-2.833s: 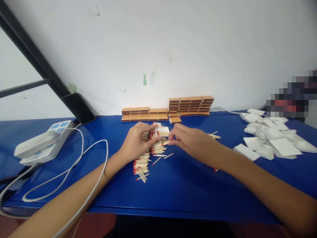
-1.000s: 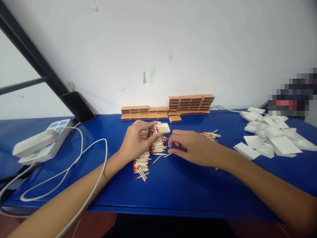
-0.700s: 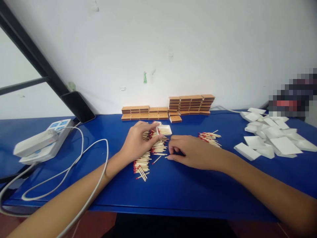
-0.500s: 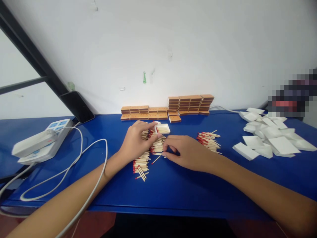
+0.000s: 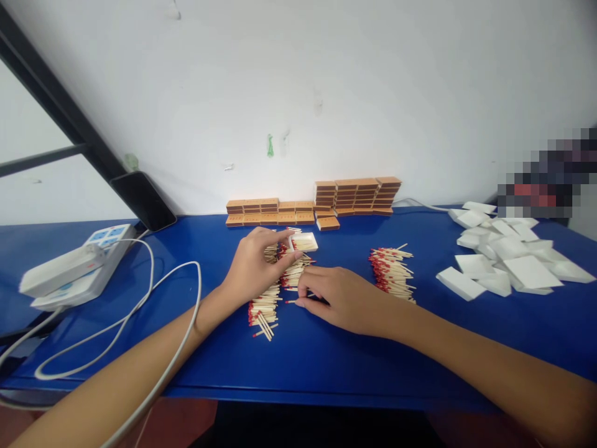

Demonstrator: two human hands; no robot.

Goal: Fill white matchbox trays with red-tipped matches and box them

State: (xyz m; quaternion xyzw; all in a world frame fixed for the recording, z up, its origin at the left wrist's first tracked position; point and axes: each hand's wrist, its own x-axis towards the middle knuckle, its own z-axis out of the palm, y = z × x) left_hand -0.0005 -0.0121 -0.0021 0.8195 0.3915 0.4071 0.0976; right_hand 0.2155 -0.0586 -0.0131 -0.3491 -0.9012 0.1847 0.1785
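My left hand (image 5: pixel 255 261) grips a small white matchbox tray (image 5: pixel 308 237) between thumb and forefinger; several matches lie inside it. Just below the tray, my right hand (image 5: pixel 324 295) is closed in a pinch on a match (image 5: pixel 291 302), its red head pointing left. Under and around my left hand lies a heap of loose matches (image 5: pixel 264 305), partly hidden by the fingers. A second heap of matches (image 5: pixel 392 270) lies beyond my right wrist, the forearm covering its lower edge.
Closed matchboxes (image 5: pixel 359 196) are stacked along the wall. White matchbox trays (image 5: pixel 508 249) lie piled at the right. On the left are a power strip (image 5: pixel 109 249) with a white plug-in adapter, a looping white cable (image 5: pixel 199 283) and a leaning black phone (image 5: pixel 144 200).
My right hand has moved slightly down and left, closing on a match below the tray. The left hand has kept its grip on the tray.
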